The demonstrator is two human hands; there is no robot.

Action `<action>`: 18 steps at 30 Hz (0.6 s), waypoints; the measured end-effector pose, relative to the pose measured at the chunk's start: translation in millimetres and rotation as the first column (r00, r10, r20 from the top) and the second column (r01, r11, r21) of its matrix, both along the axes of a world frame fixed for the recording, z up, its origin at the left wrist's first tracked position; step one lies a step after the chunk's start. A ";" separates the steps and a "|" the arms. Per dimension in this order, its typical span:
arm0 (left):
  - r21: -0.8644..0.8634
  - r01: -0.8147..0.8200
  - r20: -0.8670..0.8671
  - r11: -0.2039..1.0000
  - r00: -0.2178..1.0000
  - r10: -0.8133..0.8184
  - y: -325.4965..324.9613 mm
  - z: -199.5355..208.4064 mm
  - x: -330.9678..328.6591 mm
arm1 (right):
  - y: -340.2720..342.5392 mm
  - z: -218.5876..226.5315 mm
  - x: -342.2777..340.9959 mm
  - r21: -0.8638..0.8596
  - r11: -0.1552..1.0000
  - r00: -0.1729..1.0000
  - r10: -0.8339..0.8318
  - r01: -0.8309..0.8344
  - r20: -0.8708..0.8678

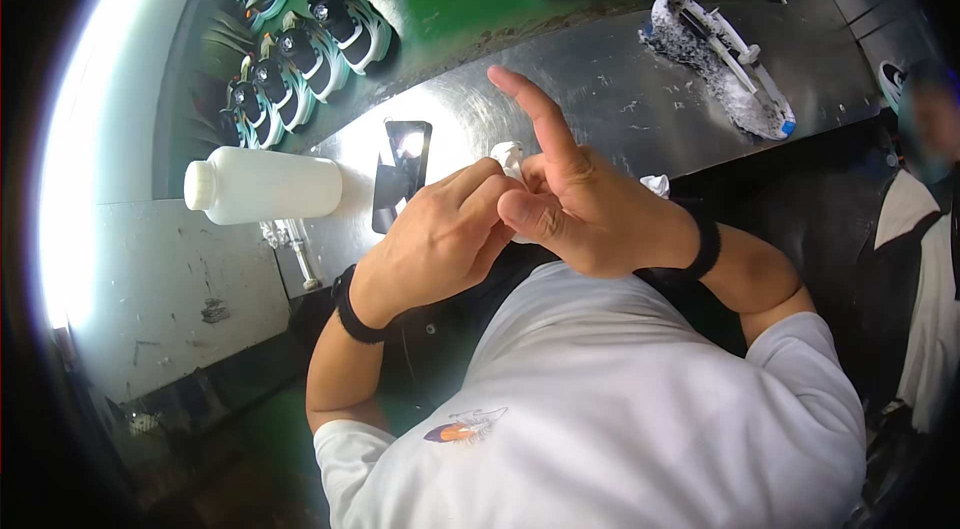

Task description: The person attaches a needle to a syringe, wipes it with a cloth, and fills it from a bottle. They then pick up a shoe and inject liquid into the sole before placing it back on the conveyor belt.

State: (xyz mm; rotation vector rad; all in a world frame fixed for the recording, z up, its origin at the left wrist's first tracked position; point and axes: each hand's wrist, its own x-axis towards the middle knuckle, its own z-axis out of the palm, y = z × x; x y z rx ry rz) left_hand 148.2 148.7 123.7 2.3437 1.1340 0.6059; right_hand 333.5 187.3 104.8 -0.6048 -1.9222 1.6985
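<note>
The person's left hand (437,241) is curled, its back upward, against the right hand (610,214), whose index finger (541,116) extends toward the far left and thumb (540,217) points left; both forearms (345,374) angle inward.

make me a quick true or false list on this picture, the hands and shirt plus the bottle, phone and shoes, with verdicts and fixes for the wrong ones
1. The white bottle is left of the phone in the picture. True.
2. A crumpled white piece shows between the left hand and the right hand. True.
3. The right index finger is curled into the palm. False: that finger is stretched out.
4. The person wears dark green on top. False: the shirt is white.
5. Both wrists carry a black band. True.
6. Every shoe is at the right edge of the picture. False: several shoes are at the upper left.
</note>
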 end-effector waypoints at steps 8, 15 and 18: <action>0.048 -0.015 0.135 0.999 0.991 0.008 6.0 -3.8 -5.1 | 30.7 6.7 34.0 0.305 0.944 0.945 0.020 -0.125 0.326; -0.147 -0.114 0.163 0.983 0.977 0.138 11.5 -4.5 3.5 | 22.5 3.3 46.5 0.419 0.907 0.947 -0.093 -0.047 0.307; -0.240 -0.181 0.200 0.954 0.952 0.231 11.3 -9.9 4.1 | 7.6 -4.7 40.0 0.749 0.659 0.933 -0.310 0.073 0.182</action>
